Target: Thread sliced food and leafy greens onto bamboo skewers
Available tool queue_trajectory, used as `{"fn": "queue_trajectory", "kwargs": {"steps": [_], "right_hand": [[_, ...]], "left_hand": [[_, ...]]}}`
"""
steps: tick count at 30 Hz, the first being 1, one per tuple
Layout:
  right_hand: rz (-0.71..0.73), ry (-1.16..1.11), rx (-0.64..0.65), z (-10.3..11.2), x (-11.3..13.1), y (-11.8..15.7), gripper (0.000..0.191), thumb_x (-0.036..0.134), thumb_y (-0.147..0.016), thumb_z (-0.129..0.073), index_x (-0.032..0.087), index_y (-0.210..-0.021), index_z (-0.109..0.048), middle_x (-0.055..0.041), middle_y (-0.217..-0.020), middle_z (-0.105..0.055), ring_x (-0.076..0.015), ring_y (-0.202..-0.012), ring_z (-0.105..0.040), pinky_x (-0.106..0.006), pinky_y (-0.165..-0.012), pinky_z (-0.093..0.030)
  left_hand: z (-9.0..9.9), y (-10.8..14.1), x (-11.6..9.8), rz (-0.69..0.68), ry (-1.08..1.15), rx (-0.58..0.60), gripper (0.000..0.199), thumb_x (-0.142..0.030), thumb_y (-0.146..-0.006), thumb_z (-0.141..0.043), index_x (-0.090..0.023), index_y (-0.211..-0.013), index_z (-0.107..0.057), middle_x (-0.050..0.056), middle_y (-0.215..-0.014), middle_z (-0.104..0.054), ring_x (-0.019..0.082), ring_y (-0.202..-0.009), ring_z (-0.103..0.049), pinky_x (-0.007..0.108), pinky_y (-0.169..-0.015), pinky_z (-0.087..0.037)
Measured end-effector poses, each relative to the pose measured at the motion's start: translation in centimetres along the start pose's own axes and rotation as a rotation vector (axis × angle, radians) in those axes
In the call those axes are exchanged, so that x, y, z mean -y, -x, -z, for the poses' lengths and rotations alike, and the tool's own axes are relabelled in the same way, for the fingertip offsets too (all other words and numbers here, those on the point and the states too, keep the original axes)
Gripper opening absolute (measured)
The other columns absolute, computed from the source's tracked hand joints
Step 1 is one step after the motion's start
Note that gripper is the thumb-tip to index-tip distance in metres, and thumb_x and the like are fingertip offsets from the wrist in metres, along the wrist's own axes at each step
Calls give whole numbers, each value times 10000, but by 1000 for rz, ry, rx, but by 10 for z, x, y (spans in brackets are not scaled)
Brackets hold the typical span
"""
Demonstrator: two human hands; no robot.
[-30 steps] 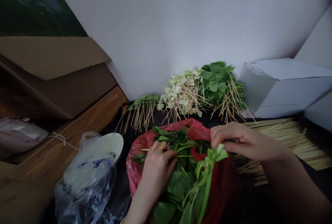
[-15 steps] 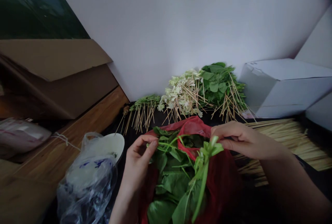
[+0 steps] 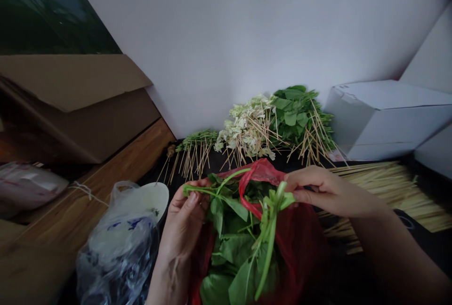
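Left fingers [image 3: 189,203] pinching a green stem [image 3: 213,193], right fingers [image 3: 305,179] gripping bunched greens [image 3: 270,232] (red bag [image 3: 300,244] beneath)

Left hand [image 3: 184,222] pinching a leafy stem [image 3: 215,193], right hand [image 3: 326,193] holding drooping stalks [image 3: 270,236] near their top, red bag [image 3: 296,244] of greens [image 3: 236,251] beneath both grips, skewered vegetables [image 3: 247,124] beyond them, clear bag [image 3: 113,258] leftward, pale sticks [image 3: 391,187] rightward

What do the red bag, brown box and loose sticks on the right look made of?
Red bag: probably thin plastic film, faintly glossy; it crumples softly at the rim.
Brown box: likely cardboard, matt, with a thin folded flap.
Loose sticks: bamboo or wood, can't tell which; pale, dull, straw-coloured.
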State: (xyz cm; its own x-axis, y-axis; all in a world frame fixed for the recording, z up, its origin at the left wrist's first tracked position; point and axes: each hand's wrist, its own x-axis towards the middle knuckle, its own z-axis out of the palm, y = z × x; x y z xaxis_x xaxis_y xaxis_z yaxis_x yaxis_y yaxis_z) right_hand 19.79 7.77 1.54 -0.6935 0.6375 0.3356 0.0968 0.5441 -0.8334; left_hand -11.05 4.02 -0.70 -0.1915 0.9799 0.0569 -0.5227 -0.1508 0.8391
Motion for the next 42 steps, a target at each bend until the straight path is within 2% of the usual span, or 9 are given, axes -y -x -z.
{"fn": "queue_trajectory", "kwargs": {"steps": [4, 10, 17, 21, 27, 30, 32, 36, 42], "right_hand": [[-70, -85, -23, -5, -2, -1, 180, 264, -997, -560, 171, -940, -703, -35, -830, -711, -119, -726, -661, -218, -656, -527], [-128, -79, -104, -18, -6, -5, 170, 209, -985, -528, 173, -957, -692, -24, -793, -704, -91, -620, -621, -196, -578, -499], [-101, -9, -82, -26, -9, -9, 184, 187, -981, -509, 180, -960, -692, -7, -793, -689, -72, -606, -603, -174, -573, -472], [-110, 0, -82, -27, -11, -9, 189, 182, -979, -501, 184, -972, -690, -4, -806, -692, -74, -617, -601, -179, -577, -465], [-151, 112, -91, -31, -16, -12, 198, 171, -972, -492, 184, -959, -689, 11, -779, -679, -74, -603, -565, -200, -570, -422], [-148, 207, -138, -31, -17, -15, 195, 170, -965, -503, 186, -917, -692, 17, -757, -672, -81, -638, -555, -210, -597, -404], [-154, 214, -144, -30, -17, -16, 195, 172, -964, -507, 189, -920, -696, 17, -756, -674, -84, -642, -552, -213, -596, -397], [-156, 116, -95, -29, -13, -13, 196, 173, -963, -499, 178, -954, -694, 5, -769, -684, -77, -583, -541, -213, -556, -393], [-143, 97, -76, -30, -8, -11, 196, 162, -962, -501, 188, -942, -694, 13, -777, -686, -80, -624, -555, -203, -581, -401]], "left_hand": [[2, 1, 7, -107, -71, -41, 272, -285, -681, -913, -300, -926, -798, -20, -878, -783, 134, -831, -709, 207, -804, -565], [-5, 7, 16, 53, -142, -44, 347, -360, -636, -934, -261, -939, -795, -6, -820, -760, 132, -735, -683, 228, -755, -561], [-14, 9, 17, 32, -247, 8, 473, -345, -759, -858, -293, -1212, -731, 16, -939, -773, 131, -797, -696, 228, -760, -556], [-11, 10, 18, 12, -285, -11, 415, -378, -748, -862, -264, -1135, -762, 26, -882, -779, 161, -828, -710, 256, -787, -563], [-12, 15, 6, -158, -216, -25, 218, -349, -750, -860, -256, -928, -774, 7, -942, -769, 169, -907, -708, 259, -858, -562], [-15, 17, -6, -255, -174, -42, 226, -350, -723, -877, -245, -895, -774, 6, -1057, -755, 155, -868, -704, 247, -801, -581], [-16, 17, -9, -279, -145, -52, 250, -362, -698, -893, -233, -877, -775, -8, -953, -750, 128, -766, -684, 221, -721, -584], [-16, 13, 1, -98, -80, -107, 302, -337, -664, -921, -232, -916, -791, -34, -739, -728, 83, -633, -648, 154, -615, -548], [-18, 9, 16, 130, -119, -95, 465, -290, -563, -969, -226, -992, -802, 36, -902, -800, 157, -789, -728, 234, -745, -589]]}}
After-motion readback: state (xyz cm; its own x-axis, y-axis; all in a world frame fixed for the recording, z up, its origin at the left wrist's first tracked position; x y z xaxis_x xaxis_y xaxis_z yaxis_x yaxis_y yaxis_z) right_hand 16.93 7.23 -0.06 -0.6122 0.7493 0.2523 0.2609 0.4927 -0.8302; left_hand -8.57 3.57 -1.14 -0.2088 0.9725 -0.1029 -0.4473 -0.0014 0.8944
